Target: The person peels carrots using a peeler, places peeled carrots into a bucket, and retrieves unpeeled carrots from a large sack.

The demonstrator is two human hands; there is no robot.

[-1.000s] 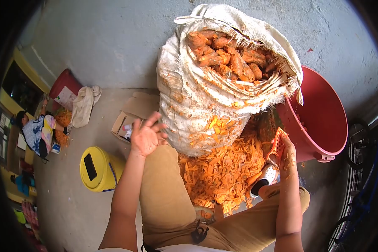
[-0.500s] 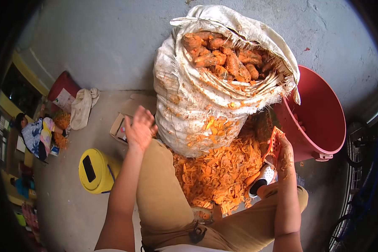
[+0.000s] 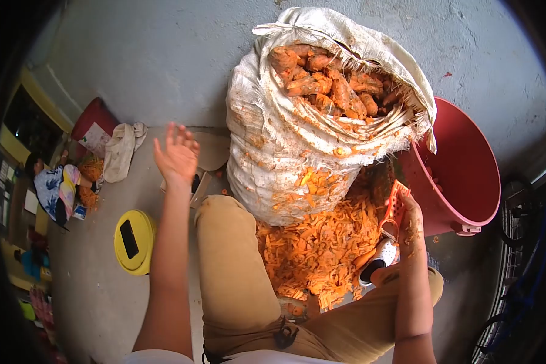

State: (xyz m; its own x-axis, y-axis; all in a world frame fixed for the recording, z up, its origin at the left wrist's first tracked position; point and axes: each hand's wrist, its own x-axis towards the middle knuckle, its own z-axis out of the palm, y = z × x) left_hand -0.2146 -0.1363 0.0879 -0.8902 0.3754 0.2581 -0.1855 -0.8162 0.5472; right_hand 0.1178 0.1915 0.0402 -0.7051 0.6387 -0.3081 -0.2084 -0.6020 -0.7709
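My left hand [image 3: 177, 156] is raised in the air left of the sack, its fingers spread and nothing in it. My right hand [image 3: 412, 217] is closed around the handle of an orange peeler [image 3: 396, 203], near the front of the red tub. Between the hands stands a dirty white woven sack [image 3: 279, 158], its mouth folded open. Stout, dirt-smeared carrots [image 3: 346, 97] fill it. On the floor below lies a thick heap of orange peelings [image 3: 315, 249], between my legs. Some peelings also cling to the sack.
A large red tub [image 3: 467, 164] stands right of the sack. At the left are a yellow bucket [image 3: 144, 246] with a dark phone on its lid and a small open box [image 3: 200, 188]. Farther left, another person [image 3: 57, 191] sits near a red bucket [image 3: 95, 121] and a pale cloth [image 3: 120, 151].
My left hand has moved left and upward, away from the sack, uncovering part of the box. My right hand keeps the peeler in about the same place.
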